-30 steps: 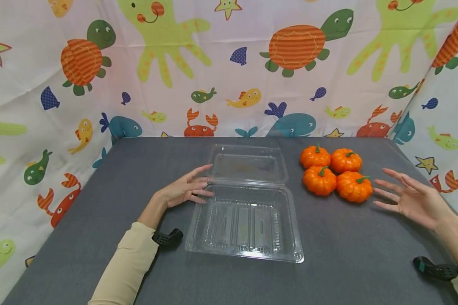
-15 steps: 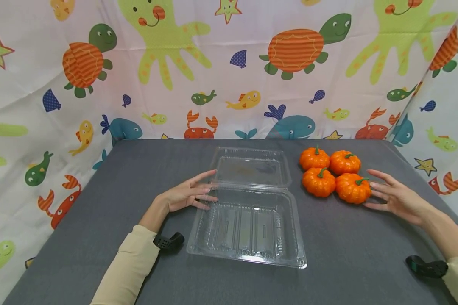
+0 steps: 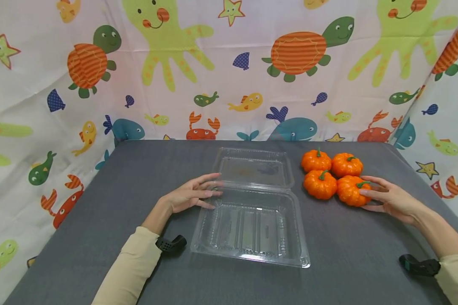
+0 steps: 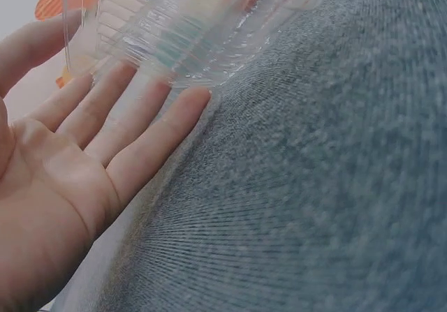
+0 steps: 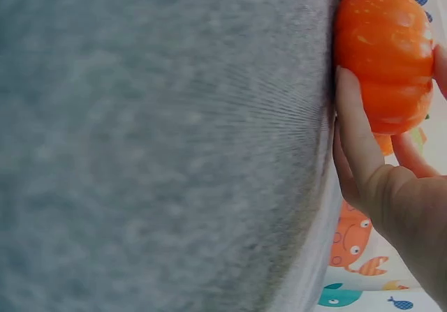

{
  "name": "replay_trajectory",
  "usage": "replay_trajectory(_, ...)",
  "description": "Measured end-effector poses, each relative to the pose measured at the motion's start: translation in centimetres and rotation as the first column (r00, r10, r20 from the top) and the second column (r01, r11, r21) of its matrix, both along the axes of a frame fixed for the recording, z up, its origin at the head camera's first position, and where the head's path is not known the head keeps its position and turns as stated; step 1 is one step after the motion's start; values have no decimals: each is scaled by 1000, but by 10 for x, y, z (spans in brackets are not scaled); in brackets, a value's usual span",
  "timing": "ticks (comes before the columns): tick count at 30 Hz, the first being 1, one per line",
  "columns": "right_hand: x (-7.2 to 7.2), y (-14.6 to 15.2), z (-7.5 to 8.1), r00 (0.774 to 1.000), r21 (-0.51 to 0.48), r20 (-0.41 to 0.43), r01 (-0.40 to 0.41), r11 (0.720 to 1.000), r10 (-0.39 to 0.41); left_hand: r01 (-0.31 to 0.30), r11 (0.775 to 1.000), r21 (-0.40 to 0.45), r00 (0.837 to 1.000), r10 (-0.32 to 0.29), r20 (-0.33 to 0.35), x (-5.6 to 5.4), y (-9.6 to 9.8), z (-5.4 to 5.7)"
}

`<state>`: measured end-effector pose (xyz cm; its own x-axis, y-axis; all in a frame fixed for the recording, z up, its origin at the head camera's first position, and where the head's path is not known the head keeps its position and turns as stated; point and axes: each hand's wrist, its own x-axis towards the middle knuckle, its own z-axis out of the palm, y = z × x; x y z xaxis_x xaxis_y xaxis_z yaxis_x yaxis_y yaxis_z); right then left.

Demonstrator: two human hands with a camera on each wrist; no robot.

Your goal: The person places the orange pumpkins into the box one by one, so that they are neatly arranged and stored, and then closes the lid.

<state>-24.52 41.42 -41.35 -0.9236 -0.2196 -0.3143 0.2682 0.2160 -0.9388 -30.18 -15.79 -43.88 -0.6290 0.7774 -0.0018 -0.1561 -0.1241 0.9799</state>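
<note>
Small orange pumpkins with green stems sit in a cluster at the right of the table. My right hand (image 3: 397,201) holds the nearest right-hand pumpkin (image 3: 350,192) from its right side, fingers spread around it. Close up in the right wrist view, fingers flank that pumpkin (image 5: 384,54) low on the table. Mid-table lies a clear plastic clamshell container (image 3: 248,256), its lid (image 3: 252,169) folded back flat. At the container's left edge, near the hinge, my left hand (image 3: 188,195) rests with extended fingers, their tips overlapping the rim.
Three other pumpkins stand against the held one: a front-left pumpkin (image 3: 320,186), a back-left pumpkin (image 3: 315,161) and a back-right pumpkin (image 3: 346,164). A grey cloth (image 3: 99,237) covers the table. Behind and beside it hangs a sea-animal curtain (image 3: 221,55).
My right hand has moved left from beside the pumpkins until its fingers surround the nearest right one. The left hand stays at the container's edge, and the container has shifted slightly right.
</note>
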Motion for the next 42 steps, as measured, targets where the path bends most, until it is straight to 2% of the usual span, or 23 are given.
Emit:
replay_trajectory(8,-3,-4,3,996,20,27,-88,996,88,-16,1000,21,1000,17,-24,1,1,-1)
replay_trajectory(15,-3,-2,-2,996,23,10,-86,996,86,-57,998,29,998,57,-23,3,-1,-3)
replay_trajectory(17,-2,1,-5,998,-8,-2,-69,998,69,-64,998,28,997,65,-28,3,-1,-3)
replay_trajectory(20,0,9,-10,999,-141,-20,-28,990,25,-68,997,28,997,69,-28,3,0,-4)
replay_trajectory(22,3,15,-13,999,-259,-37,-12,966,3,-67,997,25,997,68,-23,3,0,-5)
replay_trajectory(26,9,19,-14,997,-443,-72,-7,897,-27,-68,997,24,997,69,-18,2,0,-6)
replay_trajectory(28,11,16,-11,994,-506,-84,16,862,-68,-69,997,23,997,69,-26,1,0,-5)
replay_trajectory(31,13,7,-3,985,-616,-106,43,787,-137,-66,998,23,997,67,-42,0,0,-5)
replay_trajectory(33,14,0,4,974,-653,-137,47,756,-179,-62,998,24,997,63,-46,0,0,-5)
replay_trajectory(34,15,-4,7,968,-660,-160,41,750,-194,-60,998,26,997,61,-47,-1,0,-5)
replay_trajectory(36,16,-12,12,956,-649,-202,34,760,-215,-59,998,29,997,60,-50,-1,0,-6)
replay_trajectory(39,19,-23,20,935,-586,-260,46,809,-242,-59,998,30,997,61,-54,-1,0,-5)
replay_trajectory(42,22,-32,26,927,-562,-279,55,826,-251,-62,998,27,996,64,-54,0,0,-6)
